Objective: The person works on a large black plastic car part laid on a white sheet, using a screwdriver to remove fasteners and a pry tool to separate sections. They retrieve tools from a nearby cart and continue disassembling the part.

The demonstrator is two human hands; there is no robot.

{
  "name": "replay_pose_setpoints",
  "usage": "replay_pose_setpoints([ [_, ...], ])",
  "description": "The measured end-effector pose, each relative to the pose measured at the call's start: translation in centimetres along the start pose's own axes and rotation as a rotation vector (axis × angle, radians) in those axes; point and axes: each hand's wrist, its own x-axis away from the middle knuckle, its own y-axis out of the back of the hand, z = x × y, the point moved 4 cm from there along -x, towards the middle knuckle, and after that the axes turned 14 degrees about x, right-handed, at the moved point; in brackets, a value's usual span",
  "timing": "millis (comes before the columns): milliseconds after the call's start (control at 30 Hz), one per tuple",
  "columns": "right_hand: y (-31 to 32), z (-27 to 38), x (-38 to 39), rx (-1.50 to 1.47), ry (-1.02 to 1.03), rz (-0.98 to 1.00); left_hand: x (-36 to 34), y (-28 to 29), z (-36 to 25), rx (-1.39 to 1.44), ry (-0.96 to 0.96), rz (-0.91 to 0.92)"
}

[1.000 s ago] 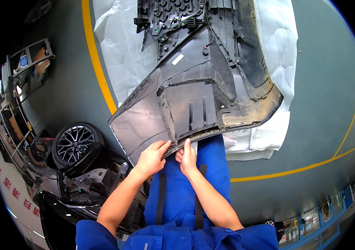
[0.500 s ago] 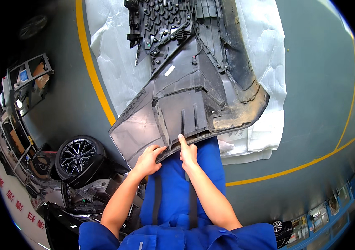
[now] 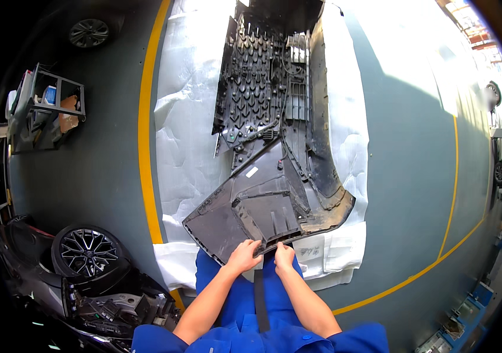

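Head view shows our hands [image 3: 243,257], slightly apart, pinching the rim of the bumper [image 3: 271,159] toward the white sheet [image 3: 350,147]'s near edge, a sound hold on seemingly light, springy plastic.

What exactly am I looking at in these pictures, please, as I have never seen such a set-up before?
There is no machine here: a person in blue work clothes works with two bare hands. The view comes from the left one of two wide fisheye cameras worn on the head, looking down, which is why straight edges bend near the rim.

A large dark moulded panel, apparently a vehicle body part, lies on white sheeting over the floor. The left hand and the right hand are both at its near edge; some fingers are hidden, so I cannot tell how firmly they grip. At the lower left is a spoked wheel.
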Motion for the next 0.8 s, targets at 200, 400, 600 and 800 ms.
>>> replay_pose_setpoints([
  [200, -0.5, 6.5, 19.7, -0.107, 0.328, 0.032, 12.4, 10.7, 0.2, 1.142, 0.01, -0.175],
  [400, -18.8, 14.3, 48.2, 0.657, 1.427, 0.357, 32.5, 26.4, 9.1, 2.001, 0.312, -0.063],
  [600, -35.3, 16.7, 64.8, 1.097, 2.051, 0.623, 43.6, 39.8, 16.4, 2.242, 0.016, -0.271],
  [800, -49.2, 21.9, 68.3, 1.352, 2.416, 0.739, 43.6, 48.7, 23.6, 2.432, -0.161, -0.439],
])
